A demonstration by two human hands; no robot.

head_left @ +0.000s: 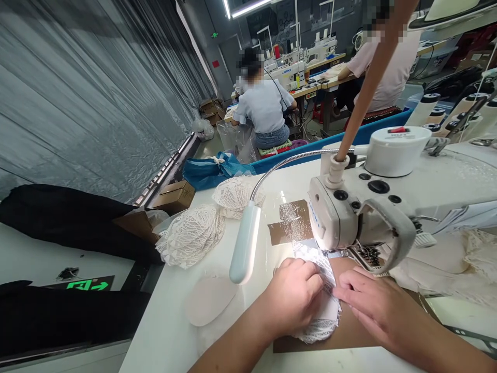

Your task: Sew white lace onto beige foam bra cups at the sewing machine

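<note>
Legible lettering: "JUKI" in blue on the white body of a background sewing machine [291, 79], upper centre-right of frame. Legible sign: green-lit exit sign [87, 284], lower left, showing a pictogram and an arrow pointing to frame right, on a dark panel. Partial: blue characters on the near sewing machine head [337, 223], right of centre, too oblique to read; dark letters beside the red switch on the white lamp housing [396, 155], upper right, blurred. Small green sign [215, 35] and red placard [216, 64], upper centre: wording too small to resolve.
</note>
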